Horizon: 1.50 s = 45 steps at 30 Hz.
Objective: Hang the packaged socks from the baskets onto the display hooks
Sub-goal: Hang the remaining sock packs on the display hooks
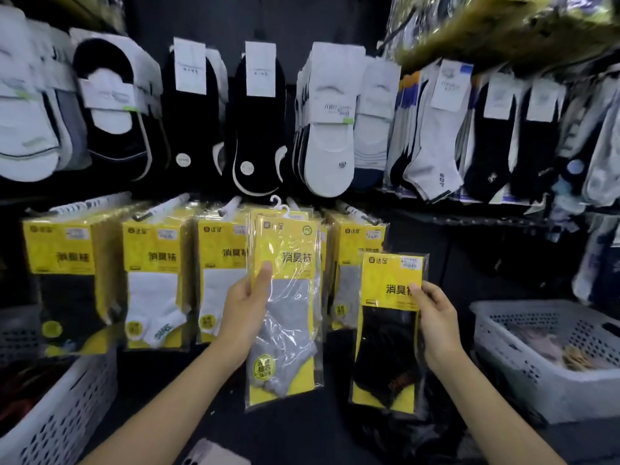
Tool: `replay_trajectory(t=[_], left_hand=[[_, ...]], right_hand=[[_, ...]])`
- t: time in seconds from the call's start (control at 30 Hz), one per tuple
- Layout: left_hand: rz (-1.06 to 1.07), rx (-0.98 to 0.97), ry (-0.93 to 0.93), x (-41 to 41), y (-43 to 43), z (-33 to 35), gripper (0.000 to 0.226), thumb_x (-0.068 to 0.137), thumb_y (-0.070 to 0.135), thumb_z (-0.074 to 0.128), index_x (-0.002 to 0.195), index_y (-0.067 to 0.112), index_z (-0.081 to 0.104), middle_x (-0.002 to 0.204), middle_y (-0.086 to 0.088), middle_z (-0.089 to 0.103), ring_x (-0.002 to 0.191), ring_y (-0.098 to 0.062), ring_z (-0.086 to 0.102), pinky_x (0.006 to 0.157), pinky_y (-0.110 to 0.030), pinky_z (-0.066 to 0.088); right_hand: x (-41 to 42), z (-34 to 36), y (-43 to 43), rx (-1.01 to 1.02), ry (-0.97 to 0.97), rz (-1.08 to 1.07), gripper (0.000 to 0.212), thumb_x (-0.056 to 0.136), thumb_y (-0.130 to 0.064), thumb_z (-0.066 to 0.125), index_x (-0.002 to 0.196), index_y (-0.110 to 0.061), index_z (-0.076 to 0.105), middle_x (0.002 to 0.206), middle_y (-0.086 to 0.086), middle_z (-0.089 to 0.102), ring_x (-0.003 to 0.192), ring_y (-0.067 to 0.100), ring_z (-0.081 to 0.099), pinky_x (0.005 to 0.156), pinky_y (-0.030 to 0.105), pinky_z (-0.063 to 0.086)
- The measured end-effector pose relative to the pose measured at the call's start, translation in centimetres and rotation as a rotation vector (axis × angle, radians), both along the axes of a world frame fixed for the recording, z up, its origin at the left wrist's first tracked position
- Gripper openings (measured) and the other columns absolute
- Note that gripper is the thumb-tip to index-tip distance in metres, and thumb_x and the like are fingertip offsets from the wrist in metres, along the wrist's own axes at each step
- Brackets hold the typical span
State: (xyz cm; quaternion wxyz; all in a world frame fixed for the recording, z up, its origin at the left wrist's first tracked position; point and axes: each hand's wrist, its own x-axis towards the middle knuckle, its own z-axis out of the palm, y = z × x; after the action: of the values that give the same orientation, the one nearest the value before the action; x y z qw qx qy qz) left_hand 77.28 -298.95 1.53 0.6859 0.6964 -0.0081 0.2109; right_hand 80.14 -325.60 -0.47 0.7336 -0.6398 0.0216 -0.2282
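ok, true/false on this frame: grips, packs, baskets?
1. The left grip holds a grey pack. True.
2. The right grip is empty. False: it holds a black pack by its yellow card.
3. A white basket sits at the right. True.
4. The lower display row is bare. False: yellow packs hang there.
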Motion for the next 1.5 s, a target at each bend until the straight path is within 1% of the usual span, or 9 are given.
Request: replay_trajectory(t=[0.17, 0.47, 0.63, 0.8, 0.93, 1.13, 1.2, 1.37, 1.5], left_hand=[[0.088, 0.009, -0.067, 1.4, -0.7, 1.5, 0.053, 0.068, 0.072, 0.045, 0.066, 0.02, 0.035, 0.055, 0.008, 0.033, 0.05, -0.007, 0.033, 0.051, -0.022, 0.029], [0.098, -0.002, -0.05, 2.3, -0.7, 2.5, 0.059, 0.066, 0.074, 0.045, 0.074, 0.016, 0.042, 0.06, 0.005, 0.038, 0.052, -0.008, 0.037, 0.053, -0.021, 0.036], [0.089, -0.005, -0.047, 2.1, -0.8, 2.8, 0.059, 0.068, 0.071, 0.046, 0.074, 0.012, 0.043, 0.066, -0.003, 0.042, 0.06, -0.01, 0.044, 0.057, -0.018, 0.037], [0.044, -0.026, -0.039, 1.8, -1.1, 2.4, 0.058, 0.066, 0.071, 0.046, 0.086, 0.017, 0.047, 0.077, -0.01, 0.047, 0.064, -0.012, 0.048, 0.059, -0.019, 0.037], [0.013, -0.023, -0.07, 1.6, -1.5, 2.3, 0.039, 0.072, 0.064, 0.048, 0.081, 0.026, 0.045, 0.082, -0.001, 0.045, 0.062, -0.002, 0.039, 0.055, -0.013, 0.034], [-0.009, -0.072, -0.101, 2.1, -3.1, 1.7, 0.028, 0.083, 0.051, 0.057, 0.075, 0.024, 0.058, 0.052, 0.015, 0.057, 0.055, 0.0, 0.055, 0.048, 0.0, 0.039], [-0.04, -0.06, -0.112, 2.2, -3.9, 1.6, 0.021, 0.08, 0.048, 0.063, 0.086, 0.029, 0.068, 0.071, 0.021, 0.071, 0.067, 0.009, 0.063, 0.054, -0.002, 0.043], [-0.077, -0.052, -0.121, 2.2, -5.2, 1.4, 0.029, 0.074, 0.039, 0.074, 0.08, 0.011, 0.071, 0.077, -0.005, 0.074, 0.07, -0.011, 0.068, 0.062, -0.02, 0.052], [-0.009, 0.098, -0.164, 2.3, -4.3, 1.8, 0.044, 0.084, 0.052, 0.051, 0.069, 0.01, 0.049, 0.058, 0.0, 0.043, 0.058, -0.013, 0.044, 0.06, -0.025, 0.037]], right_hand=[[3.1, 1.2, -1.5, 0.014, 0.001, 0.0, 0.009, 0.094, -0.022, 0.058, 0.091, -0.018, 0.066, 0.092, -0.002, 0.073, 0.088, 0.014, 0.067, 0.083, 0.03, 0.049], [7.5, 2.8, 0.5, -0.135, -0.03, 0.065, 0.011, 0.093, -0.021, 0.059, 0.098, -0.015, 0.066, 0.091, -0.006, 0.072, 0.081, -0.001, 0.066, 0.069, 0.013, 0.048], [9.9, 2.8, 1.8, -0.053, 0.062, 0.017, 0.019, 0.092, -0.019, 0.062, 0.105, -0.007, 0.066, 0.102, 0.006, 0.067, 0.099, 0.019, 0.061, 0.096, 0.034, 0.047], [10.8, 2.6, 2.4, 0.063, 0.164, -0.113, 0.019, 0.084, -0.022, 0.071, 0.098, -0.011, 0.064, 0.101, 0.006, 0.065, 0.093, 0.018, 0.058, 0.086, 0.028, 0.044], [9.3, 1.8, 2.4, -0.123, 0.151, -0.244, 0.032, 0.085, -0.025, 0.071, 0.11, -0.01, 0.058, 0.115, 0.007, 0.061, 0.105, 0.022, 0.057, 0.083, 0.026, 0.043], [3.7, 4.4, 5.6, -0.183, -0.111, 0.146, 0.021, 0.093, -0.037, 0.055, 0.097, -0.022, 0.069, 0.095, -0.009, 0.071, 0.091, 0.009, 0.066, 0.08, 0.019, 0.05], [2.4, 5.4, 6.4, -0.168, -0.171, 0.197, 0.019, 0.09, -0.037, 0.059, 0.095, -0.023, 0.071, 0.091, -0.009, 0.073, 0.082, 0.003, 0.067, 0.072, 0.014, 0.052], [1.5, 5.2, 6.2, -0.066, -0.137, 0.266, 0.019, 0.086, -0.022, 0.069, 0.102, -0.012, 0.069, 0.098, -0.002, 0.074, 0.092, 0.006, 0.069, 0.081, 0.02, 0.055], [2.3, 3.9, 3.6, 0.066, -0.021, 0.188, 0.013, 0.093, -0.018, 0.059, 0.101, -0.013, 0.068, 0.092, -0.001, 0.075, 0.084, 0.011, 0.071, 0.072, 0.024, 0.056]])
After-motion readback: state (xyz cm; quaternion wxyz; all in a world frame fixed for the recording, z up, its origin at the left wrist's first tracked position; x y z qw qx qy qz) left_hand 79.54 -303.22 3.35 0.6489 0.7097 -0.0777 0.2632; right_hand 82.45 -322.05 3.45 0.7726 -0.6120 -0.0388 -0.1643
